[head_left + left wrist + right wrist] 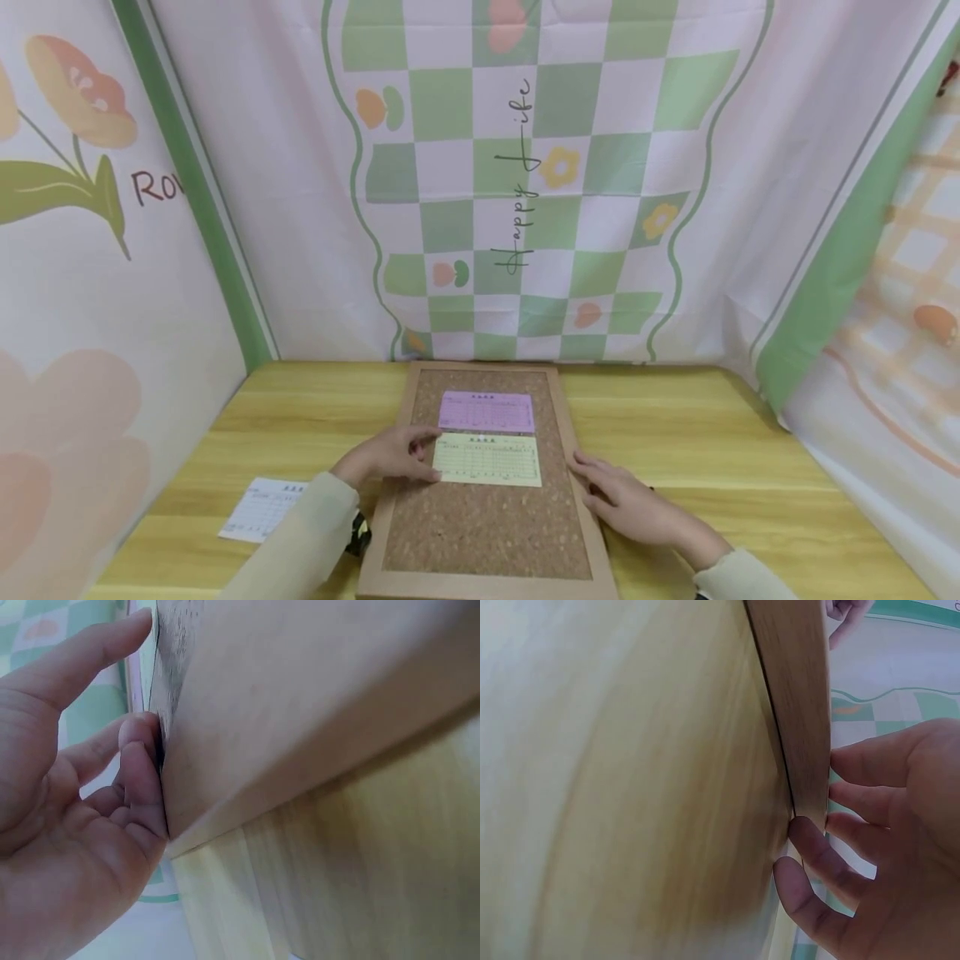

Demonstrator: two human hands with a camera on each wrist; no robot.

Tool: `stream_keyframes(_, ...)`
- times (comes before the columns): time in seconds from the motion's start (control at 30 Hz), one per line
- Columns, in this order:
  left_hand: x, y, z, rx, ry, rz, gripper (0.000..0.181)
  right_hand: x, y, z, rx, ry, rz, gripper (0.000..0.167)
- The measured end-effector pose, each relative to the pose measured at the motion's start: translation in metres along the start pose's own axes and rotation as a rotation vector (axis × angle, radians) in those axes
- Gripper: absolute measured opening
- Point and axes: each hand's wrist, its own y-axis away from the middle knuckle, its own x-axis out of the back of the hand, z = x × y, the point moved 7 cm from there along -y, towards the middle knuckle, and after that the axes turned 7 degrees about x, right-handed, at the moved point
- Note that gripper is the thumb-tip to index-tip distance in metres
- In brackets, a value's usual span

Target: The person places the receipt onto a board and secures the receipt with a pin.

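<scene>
A cork board (487, 529) in a wooden frame lies on the table. On its upper half is a purple printed slip (486, 411), and just below that a pale yellow printed slip (487, 460). My left hand (393, 454) touches the yellow slip's left side, thumb at the lower corner and index finger near the upper one. In the left wrist view, the other fingers of the left hand (82, 780) curl loosely at the board's surface. Against the frame's right side rests my right hand (626, 500); the right wrist view shows its fingertips touching the wooden frame (799, 690).
A white printed slip (258, 508) lies on the wood-grain table (697, 433) to the left, partly covered by the left sleeve. Behind the board hangs a green and white checked cloth (510, 167). Patterned curtains stand on both sides.
</scene>
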Motion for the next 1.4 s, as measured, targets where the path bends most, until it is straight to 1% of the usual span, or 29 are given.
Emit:
stream_keyframes(0.17, 0.005, 0.005, -0.003, -0.086, 0.004, -0.060, 0.069, -0.001, -0.001, 0.000, 0.008, 0.009, -0.003, 0.051)
stream_keyframes(0.23, 0.009, 0.010, -0.005, -0.105, -0.002, -0.074, 0.066, -0.001, -0.001, 0.001, 0.009, 0.007, -0.003, 0.051)
stream_keyframes(0.4, 0.023, 0.023, -0.012, -0.112, -0.029, -0.050, 0.061, 0.000, -0.001, -0.001, 0.027, 0.019, 0.016, 0.050)
stream_keyframes(0.57, 0.036, 0.038, -0.019, -0.114, -0.054, -0.028, 0.057, 0.001, -0.001, 0.000, 0.015, 0.020, 0.024, 0.050)
stream_keyframes(0.77, 0.052, 0.058, -0.033, -0.100, -0.050, -0.005, 0.054, 0.001, 0.000, 0.000, 0.012, 0.018, 0.021, 0.050)
stream_keyframes(0.93, 0.065, 0.074, -0.049, -0.071, -0.039, 0.009, 0.055, 0.001, 0.000, -0.001, 0.003, 0.008, 0.013, 0.051)
stream_keyframes(1.03, 0.071, 0.083, -0.060, -0.044, -0.054, 0.025, 0.057, 0.000, 0.000, 0.000, -0.004, 0.000, 0.005, 0.051)
stream_keyframes(1.2, 0.082, 0.098, -0.074, -0.001, -0.094, 0.067, 0.059, 0.000, 0.001, 0.001, 0.005, 0.017, 0.017, 0.051)
stream_keyframes(1.33, 0.091, 0.109, -0.083, 0.003, -0.120, 0.100, 0.061, -0.001, 0.002, 0.002, 0.005, 0.023, 0.023, 0.050)
stream_keyframes(1.4, 0.097, 0.115, -0.087, 0.009, -0.141, 0.126, 0.062, -0.001, 0.002, 0.002, 0.004, 0.022, 0.022, 0.050)
